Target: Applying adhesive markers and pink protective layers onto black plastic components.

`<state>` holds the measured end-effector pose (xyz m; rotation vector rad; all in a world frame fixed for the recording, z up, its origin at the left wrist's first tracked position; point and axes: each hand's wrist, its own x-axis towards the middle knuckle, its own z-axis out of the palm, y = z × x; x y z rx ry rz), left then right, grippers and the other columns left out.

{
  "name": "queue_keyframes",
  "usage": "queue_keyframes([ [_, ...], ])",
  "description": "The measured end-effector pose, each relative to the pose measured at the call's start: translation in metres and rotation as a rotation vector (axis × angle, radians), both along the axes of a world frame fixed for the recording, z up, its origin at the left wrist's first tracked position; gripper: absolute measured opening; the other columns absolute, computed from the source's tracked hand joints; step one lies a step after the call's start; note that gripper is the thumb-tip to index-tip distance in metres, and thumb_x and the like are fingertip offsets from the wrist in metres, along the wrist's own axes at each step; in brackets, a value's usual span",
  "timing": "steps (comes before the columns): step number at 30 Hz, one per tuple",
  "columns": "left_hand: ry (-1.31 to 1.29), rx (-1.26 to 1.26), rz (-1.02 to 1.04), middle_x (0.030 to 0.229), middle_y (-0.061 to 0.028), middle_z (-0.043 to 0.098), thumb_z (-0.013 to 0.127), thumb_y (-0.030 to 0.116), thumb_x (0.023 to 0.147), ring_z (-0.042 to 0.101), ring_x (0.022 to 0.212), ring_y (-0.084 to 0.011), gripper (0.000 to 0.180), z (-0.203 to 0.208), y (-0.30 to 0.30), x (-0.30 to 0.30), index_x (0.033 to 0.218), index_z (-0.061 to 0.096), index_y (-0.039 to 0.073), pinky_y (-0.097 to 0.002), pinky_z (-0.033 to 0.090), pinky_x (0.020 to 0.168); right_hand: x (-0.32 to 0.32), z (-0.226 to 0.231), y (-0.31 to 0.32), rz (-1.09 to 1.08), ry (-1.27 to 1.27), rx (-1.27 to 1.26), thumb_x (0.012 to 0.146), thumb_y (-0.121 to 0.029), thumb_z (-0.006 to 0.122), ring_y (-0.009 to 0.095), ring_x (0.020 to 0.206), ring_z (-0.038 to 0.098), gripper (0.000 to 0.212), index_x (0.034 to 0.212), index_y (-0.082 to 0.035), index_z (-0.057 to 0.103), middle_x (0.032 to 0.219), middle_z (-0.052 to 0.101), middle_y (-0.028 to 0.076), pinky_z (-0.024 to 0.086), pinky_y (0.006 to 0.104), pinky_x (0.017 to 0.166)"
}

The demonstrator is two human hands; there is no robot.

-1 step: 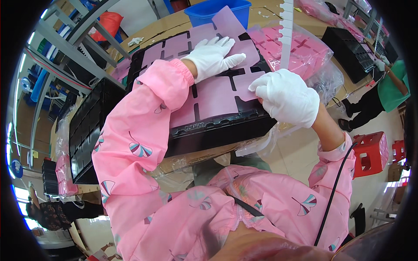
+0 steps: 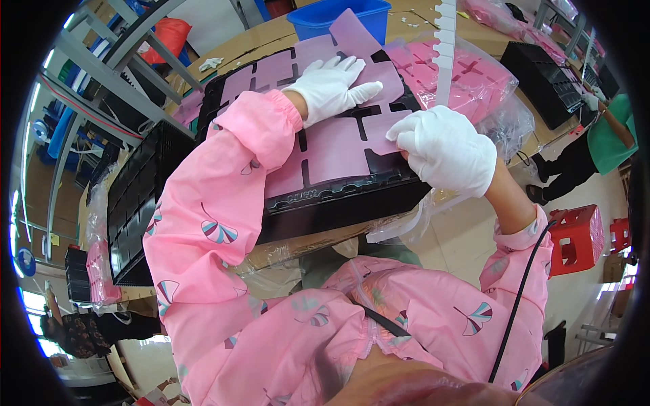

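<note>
Tray: black plastic, box-shaped, ribbed along its rim (image 2: pixel 345 220), in front of me
Sheet: thin, pink, slotted (image 2: pixel 335 150), lying across the tray's top, a flap sticking up at its far edge
My left hand (image 2: pixel 332 88): white-gloved, fingers spread apart, laid flat on the sheet over the tray's middle
My right hand (image 2: pixel 447 150): white-gloved, fingers curled together at the sheet's edge by the tray's right side; whether they pinch it, I cannot tell
Blue plastic bin (image 2: pixel 332 24): just beyond the tray
</note>
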<state>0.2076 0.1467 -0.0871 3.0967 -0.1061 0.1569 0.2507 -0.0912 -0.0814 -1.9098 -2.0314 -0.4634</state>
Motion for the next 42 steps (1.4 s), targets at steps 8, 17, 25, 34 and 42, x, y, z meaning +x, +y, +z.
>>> queue_keyframes([
  [8,-0.032,0.046,0.068,0.14,-0.0237,0.036,0.026,0.067,0.088,0.029,0.133,-0.0359,0.084,0.003,-0.001,0.002,0.138,0.033,-0.001,-0.0417,0.02,0.11,0.0,0.01,-0.001,-0.09,0.082,-0.127,0.069,-0.004,0.061,0.029,0.082,0.061,0.019,0.087,-0.005,0.064,0.092,0.065,0.008,0.049,0.0384,0.07],
  [17,-0.081,0.074,0.046,0.137,-0.0221,0.04,0.028,0.068,0.087,0.035,0.129,-0.0375,0.085,0.002,-0.002,0.004,0.135,0.037,-0.001,-0.0406,0.025,0.107,-0.001,0.01,0.003,0.016,0.209,-0.064,0.072,-0.007,0.056,0.035,0.072,0.059,0.008,0.078,-0.005,0.06,0.076,0.061,0.014,0.048,0.0427,0.064],
  [25,-0.18,0.16,0.06,0.12,-0.0184,0.055,0.026,0.072,0.084,0.05,0.114,-0.0311,0.086,-0.003,0.006,0.024,0.119,0.053,-0.001,-0.0411,0.038,0.094,-0.002,0.012,0.004,0.04,0.221,-0.077,0.072,-0.007,0.056,0.035,0.076,0.06,0.011,0.081,-0.004,0.062,0.08,0.062,0.015,0.048,0.0428,0.068],
  [34,-0.072,0.112,0.172,0.079,-0.0153,0.065,0.041,0.066,0.084,0.061,0.079,-0.0331,0.067,0.02,-0.009,0.021,0.085,0.068,0.005,-0.0382,0.048,0.074,0.002,0.007,0.003,0.037,0.271,-0.132,0.073,-0.007,0.055,0.036,0.077,0.059,0.015,0.085,-0.005,0.063,0.081,0.062,0.015,0.048,0.0418,0.07],
  [42,-0.19,0.221,0.273,0.072,-0.0125,0.064,0.057,0.063,0.077,0.062,0.07,-0.0294,0.059,0.036,-0.016,0.015,0.065,0.067,0.006,-0.0381,0.049,0.065,0.001,0.008,0.003,0.007,0.298,-0.192,0.074,-0.007,0.056,0.034,0.079,0.06,0.015,0.087,-0.004,0.064,0.084,0.063,0.014,0.049,0.04,0.072],
])
